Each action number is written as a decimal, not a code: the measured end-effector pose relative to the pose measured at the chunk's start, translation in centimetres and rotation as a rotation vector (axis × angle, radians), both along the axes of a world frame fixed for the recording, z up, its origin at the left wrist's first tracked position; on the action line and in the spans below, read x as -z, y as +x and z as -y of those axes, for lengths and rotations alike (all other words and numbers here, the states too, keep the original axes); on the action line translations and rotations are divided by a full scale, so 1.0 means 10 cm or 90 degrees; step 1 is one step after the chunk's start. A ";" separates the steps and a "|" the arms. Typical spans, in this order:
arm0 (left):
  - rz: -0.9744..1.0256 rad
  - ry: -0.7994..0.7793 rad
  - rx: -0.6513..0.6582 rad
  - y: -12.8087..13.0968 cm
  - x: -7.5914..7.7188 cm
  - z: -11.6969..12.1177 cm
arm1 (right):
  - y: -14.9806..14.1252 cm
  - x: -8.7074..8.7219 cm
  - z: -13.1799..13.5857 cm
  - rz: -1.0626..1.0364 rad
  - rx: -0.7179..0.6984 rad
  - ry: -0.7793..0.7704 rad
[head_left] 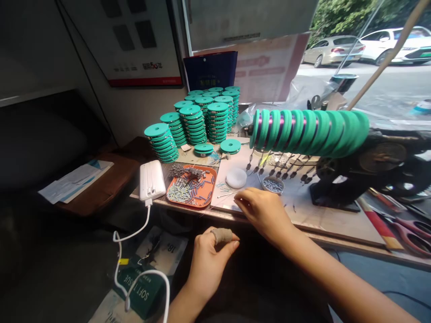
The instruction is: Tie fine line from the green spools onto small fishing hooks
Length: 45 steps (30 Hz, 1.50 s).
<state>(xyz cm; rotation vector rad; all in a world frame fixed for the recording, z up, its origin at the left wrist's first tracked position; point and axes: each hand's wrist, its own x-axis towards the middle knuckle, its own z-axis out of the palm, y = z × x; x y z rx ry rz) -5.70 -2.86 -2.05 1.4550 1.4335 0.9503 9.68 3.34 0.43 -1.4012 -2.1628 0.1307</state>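
Observation:
My right hand (264,211) rests on the white mat (299,197) at the table's front edge, fingers curled in a pinch beside a thin wire; what it holds is too small to name. My left hand (210,255) hangs below the table edge with its fingers closed, a tan bandage wrapped round one finger, and nothing visible in it. Just beyond my right hand lie a white round pad (236,177) and a small dish of grey beads (272,184). A row of green spools (308,130) with purple line sits on a black winding machine (370,170).
Stacks of green spools (195,121) stand at the back. An orange tray (191,188) holds small tubes and hooks. A white power bank (151,179) with its cable hangs left. Red scissors (407,226) lie far right. Tissue packs (141,287) lie on the floor.

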 end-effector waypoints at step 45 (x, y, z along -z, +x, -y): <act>0.044 -0.016 0.010 0.06 -0.07 -0.08 | 0.78 -0.03 -0.13 -0.059 0.296 -0.085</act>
